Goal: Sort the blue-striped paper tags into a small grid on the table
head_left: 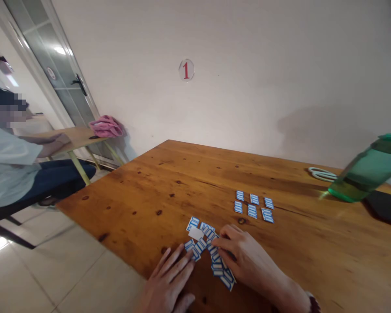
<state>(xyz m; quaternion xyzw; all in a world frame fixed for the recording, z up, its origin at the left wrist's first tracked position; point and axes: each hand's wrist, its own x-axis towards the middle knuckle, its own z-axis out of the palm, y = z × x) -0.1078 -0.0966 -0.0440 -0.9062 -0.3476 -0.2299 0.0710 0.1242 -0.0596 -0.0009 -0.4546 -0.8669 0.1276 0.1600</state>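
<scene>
Fingers (182,262) touch cards (200,247) (blue-and-white, overlapping).

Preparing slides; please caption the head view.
Left hand and right hand at scattered blue-patterned cards, two rows of three beyond, on a wooden table.

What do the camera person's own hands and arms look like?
The left hand and right hand are bare, with no gloves. The right arm has a dark reddish band, perhaps a bracelet or cuff. The left wrist is out of the picture.
</scene>
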